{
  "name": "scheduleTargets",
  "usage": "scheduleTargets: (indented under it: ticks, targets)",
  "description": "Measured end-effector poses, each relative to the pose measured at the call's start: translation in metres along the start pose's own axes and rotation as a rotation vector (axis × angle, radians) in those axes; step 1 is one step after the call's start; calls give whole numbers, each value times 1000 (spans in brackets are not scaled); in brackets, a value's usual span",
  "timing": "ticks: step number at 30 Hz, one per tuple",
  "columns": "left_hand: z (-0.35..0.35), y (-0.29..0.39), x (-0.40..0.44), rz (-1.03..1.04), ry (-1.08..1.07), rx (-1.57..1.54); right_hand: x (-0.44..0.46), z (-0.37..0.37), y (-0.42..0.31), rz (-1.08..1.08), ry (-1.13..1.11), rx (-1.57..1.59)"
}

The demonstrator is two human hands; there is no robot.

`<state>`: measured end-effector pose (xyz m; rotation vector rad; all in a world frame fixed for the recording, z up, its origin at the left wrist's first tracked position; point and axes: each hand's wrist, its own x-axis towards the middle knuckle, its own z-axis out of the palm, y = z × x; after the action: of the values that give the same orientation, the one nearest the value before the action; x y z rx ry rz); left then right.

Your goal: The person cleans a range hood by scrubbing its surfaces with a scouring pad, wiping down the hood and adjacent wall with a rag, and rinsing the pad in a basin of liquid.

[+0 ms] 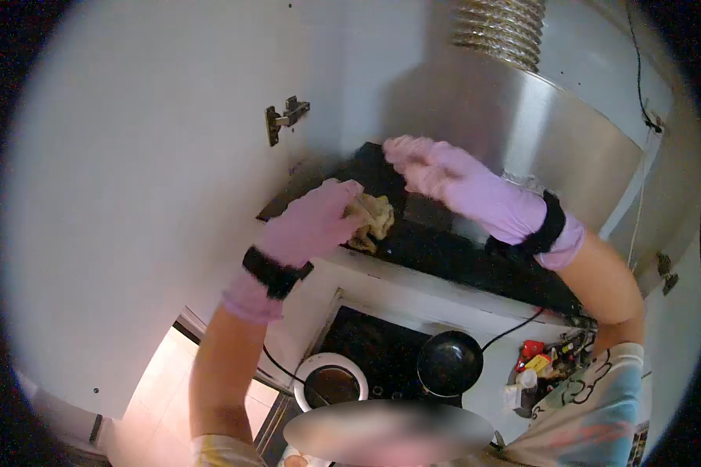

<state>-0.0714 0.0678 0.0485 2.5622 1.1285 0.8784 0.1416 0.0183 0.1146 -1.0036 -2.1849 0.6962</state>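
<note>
My left hand (308, 222), in a pink glove with a black wrist strap, grips a crumpled yellowish cloth (375, 220). The cloth rests on the glossy black top (459, 253) of a range hood, near its left front edge. My right hand (452, 183), gloved and strapped the same way, is over the back part of that black surface, in front of the metal hood duct cover (553, 124). Its fingers are stretched out, somewhat blurred, and I see nothing held in them.
A white cabinet door (156, 156) with a metal hinge (287, 118) stands at the left. A ribbed foil duct (502, 31) rises above the metal cover. Far below are a stove with a black frying pan (450, 363), a white-rimmed pot (331, 383) and several bottles and packets (533, 370).
</note>
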Motion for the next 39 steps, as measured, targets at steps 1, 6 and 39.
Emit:
scheduleTargets:
  ticks: [1,6,39]
  targets:
    - [0,1,8,1,-132,69,-11,0,-2,27,176,340]
    - [20,-11,52,-3,-489,150,-54,-7,2,-7,267,1279]
    - [94,-32,174,-16,-554,185,-28,-10,69,58,-7,1503]
